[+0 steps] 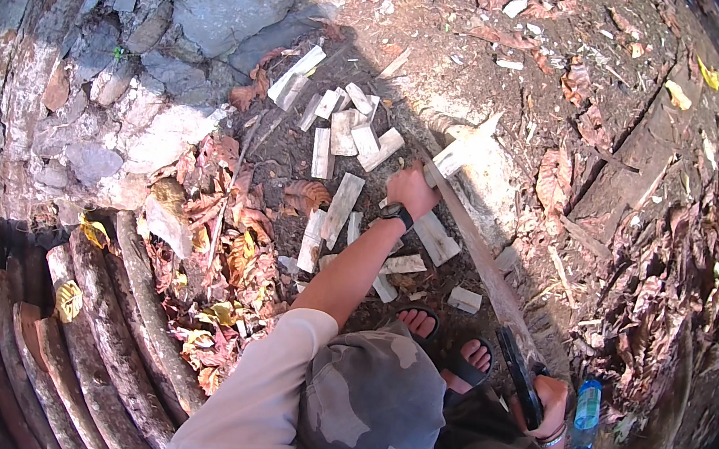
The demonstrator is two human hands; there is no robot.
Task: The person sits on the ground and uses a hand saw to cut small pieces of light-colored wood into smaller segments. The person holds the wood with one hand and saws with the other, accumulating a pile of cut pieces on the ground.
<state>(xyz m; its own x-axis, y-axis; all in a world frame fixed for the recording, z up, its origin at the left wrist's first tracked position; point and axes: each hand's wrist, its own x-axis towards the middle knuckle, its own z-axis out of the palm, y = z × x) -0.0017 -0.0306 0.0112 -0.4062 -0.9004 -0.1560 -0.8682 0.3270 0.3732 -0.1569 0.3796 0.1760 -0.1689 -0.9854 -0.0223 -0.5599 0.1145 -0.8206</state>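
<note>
My right hand (546,407) is closed round the black handle of a handsaw (485,273). Its long brownish blade slants up and left, the far end lying across a pale strip of wood (468,148). With a dark watch at the wrist, my left hand (414,191) grips the near end of that strip, close beside the blade; its fingertips are partly hidden. Short cut wood blocks (346,135) lie heaped just past my left hand. Longer split pieces (343,209) are scattered nearer my feet, with one small block (465,299) lying apart.
Dark logs (114,328) lie side by side at lower left, next to dry leaves (230,244). A stone wall (223,16) fills the upper left. A clear plastic bottle (586,418) lies beside my right hand. My sandalled feet (469,357) stand near the blade; leaf litter covers the right side.
</note>
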